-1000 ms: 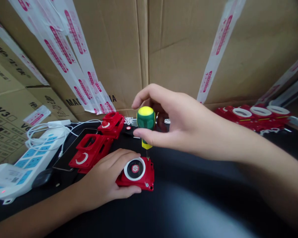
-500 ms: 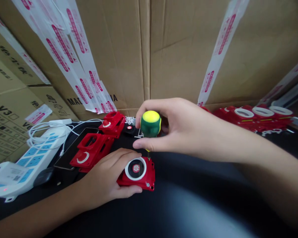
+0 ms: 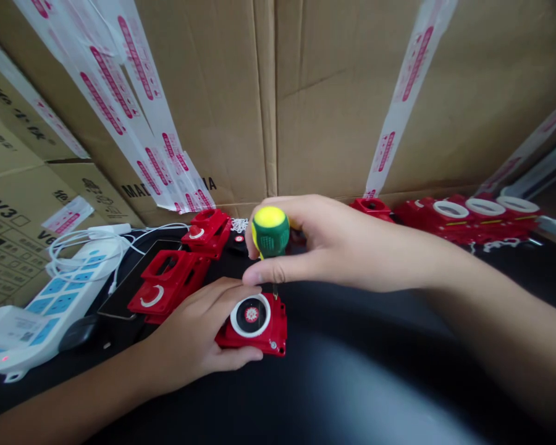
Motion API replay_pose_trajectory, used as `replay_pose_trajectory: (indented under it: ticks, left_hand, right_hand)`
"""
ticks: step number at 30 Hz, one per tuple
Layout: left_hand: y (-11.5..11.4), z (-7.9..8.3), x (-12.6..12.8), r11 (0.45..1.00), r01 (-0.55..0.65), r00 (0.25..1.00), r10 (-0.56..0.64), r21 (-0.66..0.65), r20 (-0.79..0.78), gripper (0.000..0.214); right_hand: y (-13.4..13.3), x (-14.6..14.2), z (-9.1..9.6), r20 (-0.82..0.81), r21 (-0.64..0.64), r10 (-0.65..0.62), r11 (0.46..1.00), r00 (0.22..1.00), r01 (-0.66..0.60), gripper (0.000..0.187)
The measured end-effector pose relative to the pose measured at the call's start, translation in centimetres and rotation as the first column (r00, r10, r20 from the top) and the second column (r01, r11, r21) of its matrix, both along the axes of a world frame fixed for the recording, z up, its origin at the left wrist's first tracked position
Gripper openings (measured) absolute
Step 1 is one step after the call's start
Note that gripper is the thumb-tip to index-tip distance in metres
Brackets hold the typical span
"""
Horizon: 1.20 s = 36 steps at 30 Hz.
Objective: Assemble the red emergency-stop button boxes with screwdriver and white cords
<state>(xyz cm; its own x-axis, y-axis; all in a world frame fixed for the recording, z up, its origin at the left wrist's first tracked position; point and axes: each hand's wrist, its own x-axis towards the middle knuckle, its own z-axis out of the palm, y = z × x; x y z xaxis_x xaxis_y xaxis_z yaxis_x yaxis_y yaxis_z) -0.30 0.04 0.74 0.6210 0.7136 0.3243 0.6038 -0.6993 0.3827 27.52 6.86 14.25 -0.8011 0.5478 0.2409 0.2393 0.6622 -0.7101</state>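
Note:
My left hand (image 3: pixel 213 324) grips a red plastic housing (image 3: pixel 277 324) from its left side, holding it down on the black surface. A white ring (image 3: pixel 235 318) on the housing surrounds a dark round window with a small red-and-white emblem. One screw (image 3: pixel 273 345) shows at its near right corner. Above the far right corner, my right hand (image 3: pixel 301 247) is closed around a green-and-yellow screwdriver (image 3: pixel 271 230), held upright. Its shaft runs down to that corner; the right fingers partly hide the handle, and whether a screw sits under the tip I cannot tell.
Red housings (image 3: pixel 167 278) lie on the left near a dark flat panel (image 3: pixel 120 290). A white power strip (image 3: pixel 81 281) with coiled cables (image 3: pixel 86 247) stands further left. More red housings with white rings (image 3: pixel 486 210) sit at the back right. Cardboard boxes (image 3: pixel 213 93) wall off the back.
The screwdriver handle has turned and tilted slightly, with my right fingers shifting around it. My left hand still holds the red housing. The whole view has drifted slightly.

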Motion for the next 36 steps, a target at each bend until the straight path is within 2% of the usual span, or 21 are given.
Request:
replay_pose_trajectory:
  ticks: [5,10,12,15,19,21,23,25,27,28,30,33,36]
  left_hand:
    - [0.0,0.1,0.1,0.999,0.013,1.000,-0.013,-0.047,0.007,0.069]
    - [0.0,0.2,0.1,1.000,0.023,1.000,-0.023,-0.008,-0.002,0.068]
    - [-0.1,0.3,0.1,0.998,0.054,0.998,-0.053,0.023,-0.025,0.062]
    - [-0.1,0.2,0.1,0.996,0.072,0.997,-0.070,0.052,-0.045,0.055]
    - [-0.1,0.1,0.1,0.998,0.039,0.999,-0.038,0.058,-0.026,0.064]
    - [0.0,0.0,0.1,0.998,0.029,0.999,-0.028,0.053,-0.025,0.066]
    - [0.0,0.0,0.2,0.998,0.024,0.999,-0.023,0.053,-0.027,0.067]
    - [0.0,0.1,0.3,0.998,0.025,0.999,-0.023,0.053,-0.024,0.067]
    - [0.1,0.1,0.3,0.998,0.031,0.999,-0.030,0.052,-0.015,0.065]
    - [0.1,0.2,0.4,0.998,0.033,0.999,-0.032,0.049,-0.012,0.064]
    - [0.1,0.2,0.4,0.998,0.038,0.999,-0.038,0.049,-0.002,0.061]
    - [0.3,0.2,0.4,0.998,0.040,0.999,-0.040,0.058,0.006,0.059]
    - [0.3,0.2,0.3,0.998,0.032,0.999,-0.032,0.053,-0.010,0.063]
  right_hand:
    - [0.4,1.0,0.9,-0.006,0.003,-0.032,0.999,0.999,0.032,0.016]
    - [0.1,1.6,1.3,-0.066,-0.043,-0.045,0.998,0.997,0.043,0.048]
    - [0.0,1.6,1.4,-0.069,-0.046,-0.053,0.998,0.996,0.050,0.052]
    - [-0.2,1.7,1.5,-0.055,-0.014,-0.053,0.999,0.997,0.052,0.048]
    - [-0.4,1.7,1.6,-0.156,-0.058,-0.130,0.991,0.979,0.122,0.032]
    - [-0.5,1.6,1.6,-0.157,-0.037,-0.145,0.989,0.977,0.141,0.024]
    - [-0.5,1.3,1.3,-0.001,0.043,-0.133,0.990,0.991,0.133,0.014]
    - [-0.3,0.9,0.7,0.289,0.109,-0.127,0.989,0.949,0.099,0.005]
    - [0.0,0.2,-0.3,0.542,0.141,-0.120,0.989,0.832,0.050,0.028]
    - [0.1,-0.1,-0.8,0.612,0.146,-0.102,0.989,0.784,0.014,0.039]
    - [0.5,-0.8,-1.8,0.644,0.141,-0.045,0.988,0.763,-0.060,0.046]
    - [0.6,-1.4,-2.6,0.599,0.117,0.025,0.986,0.801,-0.118,0.024]
    - [0.4,-1.5,-2.4,0.570,0.152,-0.005,0.983,0.822,-0.099,0.011]
